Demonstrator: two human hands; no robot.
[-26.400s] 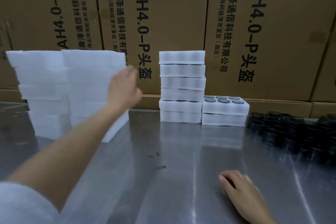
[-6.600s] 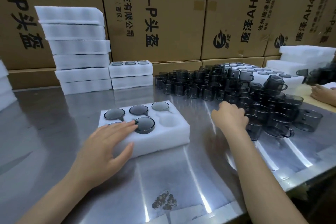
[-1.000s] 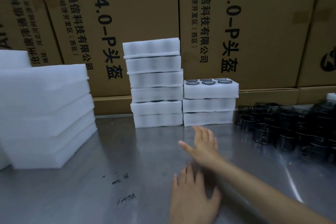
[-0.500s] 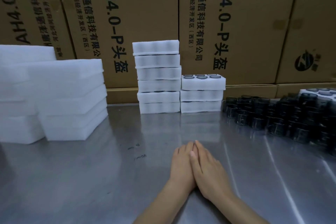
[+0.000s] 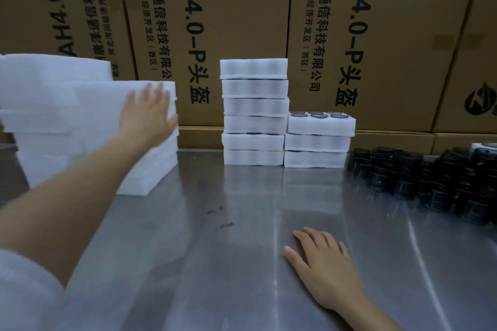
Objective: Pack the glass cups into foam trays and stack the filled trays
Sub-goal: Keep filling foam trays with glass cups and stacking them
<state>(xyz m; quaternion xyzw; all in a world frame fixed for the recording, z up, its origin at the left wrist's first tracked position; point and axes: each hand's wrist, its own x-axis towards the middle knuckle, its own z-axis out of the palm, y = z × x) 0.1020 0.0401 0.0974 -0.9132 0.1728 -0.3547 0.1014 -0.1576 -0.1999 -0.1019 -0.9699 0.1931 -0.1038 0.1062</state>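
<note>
- Cardboard cartons [image 5: 242, 21]: a wall of brown boxes printed with black lettering, standing behind the desk across the whole view.
- Desk [image 5: 242, 263]: a brushed-metal surface bearing everything below.
- Empty foam trays [image 5: 67, 121]: two tall white stacks at far left, side by side.
- Filled-tray stack [image 5: 254, 113]: six white trays high, at the back centre against the cartons.
- Shorter filled-tray stack [image 5: 318, 140]: three trays high, touching the right side of the taller one; dark cup rims show in the wells of its top tray.
- Glass cups [image 5: 430, 180]: a dense cluster of dark, loose cups on the desk at right, just beside the shorter stack.
- Left hand [image 5: 148, 118]: arm stretched forward, fingers spread and straight, in front of the upper trays of the nearer empty stack; blur hides whether it touches them.
- Right hand [image 5: 322, 263]: palm down, resting flat on the desk near the front edge, fingers straight and slightly apart, holding nothing.
- Dark smudges [image 5: 223, 220]: small marks on the desk at centre.
</note>
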